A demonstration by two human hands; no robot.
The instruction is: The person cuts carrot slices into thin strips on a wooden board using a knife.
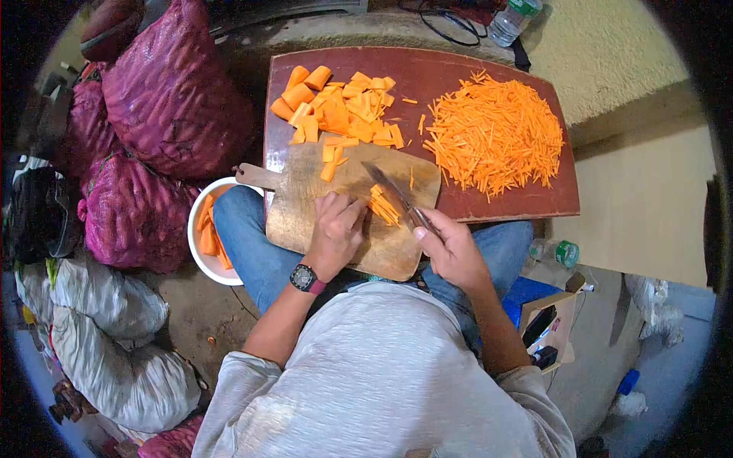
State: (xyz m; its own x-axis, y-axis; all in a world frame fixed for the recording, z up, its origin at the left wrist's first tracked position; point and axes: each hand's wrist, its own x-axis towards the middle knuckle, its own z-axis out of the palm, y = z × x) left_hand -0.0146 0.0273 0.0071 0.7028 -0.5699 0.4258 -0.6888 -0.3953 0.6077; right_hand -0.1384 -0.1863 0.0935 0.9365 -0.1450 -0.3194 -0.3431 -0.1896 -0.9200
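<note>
A wooden cutting board [294, 206] with a short handle lies partly over the red table's near edge, above my lap. My right hand [456, 250] grips a knife [393, 189], its blade slanting to the upper left over the board. Cut carrot sticks [383, 208] lie beside the blade, between it and my left hand [336, 227]. The left hand's fingers are curled down against the board; whatever is under them is hidden. Carrot slices [334, 156] rest on the board's upper part. Behind them are carrot chunks [336, 107], and a heap of carrot matchsticks [492, 136] sits at right.
The red table [412, 65] carries the carrots. At left, a white tub [200, 256] holds carrot pieces beside my knee, near full pink mesh sacks [168, 99] and white sacks [114, 359]. Plastic bottles [513, 21] and a small box [561, 332] are at right.
</note>
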